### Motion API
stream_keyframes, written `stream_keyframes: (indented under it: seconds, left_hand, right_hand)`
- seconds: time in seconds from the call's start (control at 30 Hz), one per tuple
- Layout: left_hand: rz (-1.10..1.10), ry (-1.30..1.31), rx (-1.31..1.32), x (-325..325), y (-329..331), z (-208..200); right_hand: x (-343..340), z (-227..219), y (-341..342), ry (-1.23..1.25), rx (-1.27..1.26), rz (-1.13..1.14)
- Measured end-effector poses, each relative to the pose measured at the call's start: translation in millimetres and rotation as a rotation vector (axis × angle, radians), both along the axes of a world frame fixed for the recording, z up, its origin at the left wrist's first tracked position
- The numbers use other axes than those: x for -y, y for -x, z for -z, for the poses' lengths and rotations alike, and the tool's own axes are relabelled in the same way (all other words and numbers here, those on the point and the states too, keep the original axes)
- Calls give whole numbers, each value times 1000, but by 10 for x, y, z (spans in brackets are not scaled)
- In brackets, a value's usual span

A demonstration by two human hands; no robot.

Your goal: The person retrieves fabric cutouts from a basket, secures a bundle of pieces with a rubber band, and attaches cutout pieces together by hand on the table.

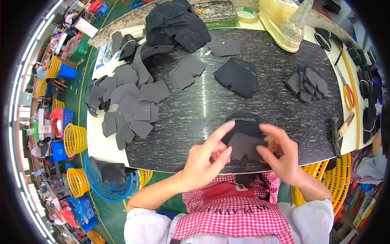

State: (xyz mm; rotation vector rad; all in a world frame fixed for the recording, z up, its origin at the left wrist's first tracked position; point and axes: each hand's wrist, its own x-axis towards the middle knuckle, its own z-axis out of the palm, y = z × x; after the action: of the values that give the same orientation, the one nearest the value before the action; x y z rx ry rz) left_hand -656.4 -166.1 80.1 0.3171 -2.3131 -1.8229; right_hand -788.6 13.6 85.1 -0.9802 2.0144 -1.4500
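Low over the table's near edge, my two hands hold a small dark grey notched piece (245,146), flat like cut sheet material. My left hand (203,160) has its thumb at the piece's left edge, the index finger stretched out above. On the other side, my right hand (282,152) pinches the right edge with thumb and curled fingers. Just beyond lies a black fabric piece (243,118) with a pale strip along its top, partly covered by the grey one. Farther off rest a black fabric stack (237,77) and some grey notched pieces (187,73).
Loose grey pieces (126,95) spread over the table's left side. A black fabric heap (176,26) sits at the back. To the right are a small grey pile (307,83), scissors (348,95), a hammer (341,128) and a shoe-shaped form (284,30). Blue baskets (107,185) stand left below.
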Motion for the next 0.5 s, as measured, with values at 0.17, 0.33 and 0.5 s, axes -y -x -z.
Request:
stream_keyframes:
  seconds: [0.17, 0.33, 0.5]
  left_hand:
    - [-48, 111, 125, 52, 175, 112]
    - [-15, 246, 80, 36, 185, 139]
    - [30, 560, -103, 19, 239, 165]
  right_hand:
    - [140, 156, 188, -127, -19, -73]
    - [139, 136, 232, -136, -3, -83]
    - [203, 125, 242, -139, -397, -127]
